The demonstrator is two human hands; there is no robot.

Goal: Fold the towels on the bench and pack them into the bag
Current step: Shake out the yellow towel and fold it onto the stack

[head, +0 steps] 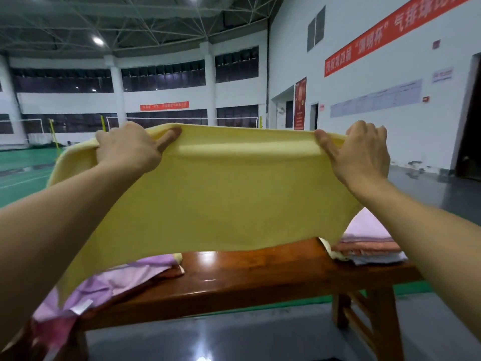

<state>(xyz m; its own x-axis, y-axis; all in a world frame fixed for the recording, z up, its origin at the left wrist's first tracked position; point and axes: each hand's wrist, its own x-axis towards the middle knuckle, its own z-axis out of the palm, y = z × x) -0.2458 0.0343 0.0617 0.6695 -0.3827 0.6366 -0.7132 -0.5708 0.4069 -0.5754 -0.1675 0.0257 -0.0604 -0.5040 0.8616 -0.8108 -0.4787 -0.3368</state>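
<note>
Left hand [130, 147]: the fingers are curling over the top edge of the yellow towel [208, 194], with the thumb pressing on the near face, so the hand is pinching the cloth. Right hand [361, 152]: the same grip, thumb in front, fingers going over the edge and out of sight behind it.

Risk assessment: the towel is hanging in the air between the two grips, clear of the bench [247, 280]. If either pinch is slackening, that side is likely dropping toward the floor. The left end is running past the left fingers and trailing loose beyond them, so an uneven fold is probable unless the corners are being matched. The lower hem is swinging just above the loose lilac towels [117, 280] below the left hand and could be dragging them off the bench.

Condition of the item: plain pale yellow, soft, stretching nearly flat between the hands, sagging lower on the left. A folded stack [369, 246] is lying below the right hand. The bag is not in view.
</note>
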